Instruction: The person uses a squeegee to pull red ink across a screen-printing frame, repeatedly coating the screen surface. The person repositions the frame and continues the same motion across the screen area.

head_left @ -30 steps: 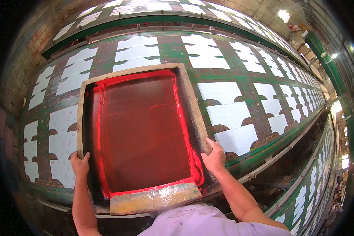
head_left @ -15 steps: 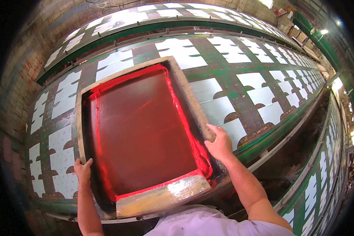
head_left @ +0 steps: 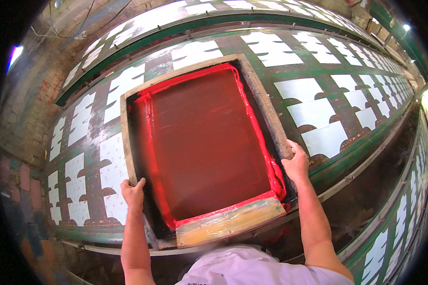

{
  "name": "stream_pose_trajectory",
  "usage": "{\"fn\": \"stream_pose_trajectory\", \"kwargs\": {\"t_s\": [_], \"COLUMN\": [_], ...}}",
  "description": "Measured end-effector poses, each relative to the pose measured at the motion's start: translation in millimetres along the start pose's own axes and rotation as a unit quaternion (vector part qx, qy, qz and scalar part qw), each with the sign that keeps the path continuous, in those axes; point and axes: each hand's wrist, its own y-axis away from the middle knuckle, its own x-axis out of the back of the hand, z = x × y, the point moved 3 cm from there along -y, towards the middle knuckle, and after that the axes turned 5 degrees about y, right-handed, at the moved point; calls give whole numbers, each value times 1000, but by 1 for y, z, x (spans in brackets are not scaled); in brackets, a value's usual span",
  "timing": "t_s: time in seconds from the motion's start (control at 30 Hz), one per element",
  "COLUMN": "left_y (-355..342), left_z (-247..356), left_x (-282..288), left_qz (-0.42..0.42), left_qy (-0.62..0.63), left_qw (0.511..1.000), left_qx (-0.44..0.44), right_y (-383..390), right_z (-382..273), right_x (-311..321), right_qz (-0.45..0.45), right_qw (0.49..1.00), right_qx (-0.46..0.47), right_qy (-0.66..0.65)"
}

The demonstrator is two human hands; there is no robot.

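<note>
A silk-screen printing frame (head_left: 267, 105) of bare wood is held tilted over the long table in front of me. Its mesh (head_left: 204, 147) is dark red, with thick bright red ink along its edges. Yellowish tape (head_left: 230, 221) covers the near end. My left hand (head_left: 132, 192) grips the left wooden rail, thumb on top. On the right rail, my right hand (head_left: 296, 164) is closed with its fingers over the outer edge. White cut pieces (head_left: 113, 183) with small red marks lie beside my left hand; plain white pieces (head_left: 323, 138) lie beyond the right one.
Rows of white pieces cover the green and brown printing table (head_left: 252, 71). A second such table (head_left: 242, 16) runs behind it, another (head_left: 380, 256) along the right. A metal rail (head_left: 347, 180) edges the near side. A brick wall (head_left: 38, 109) stands at the left.
Both my hands have carried the frame rightward along the table. White pieces with red marks now show at its left, and the column formerly just right of it is covered.
</note>
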Motion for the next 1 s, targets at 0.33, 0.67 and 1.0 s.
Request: {"fn": "stream_pose_trajectory", "kwargs": {"t_s": [0.33,0.67,1.0], "left_y": [44,53,53], "left_z": [59,67,63], "left_x": [-34,-45,-55], "left_qz": [7,-6,-33], "left_qy": [-92,-98,-143], "left_qw": [995,995,989], "left_qx": [-38,-17,-1], "right_y": [-33,105,169], "right_z": [55,-31,-107], "right_x": [33,54,12], "right_qz": [-22,-168,-195], "right_qw": [998,902,856], "right_qx": [-5,398,468], "right_qy": [-52,12,102]}}
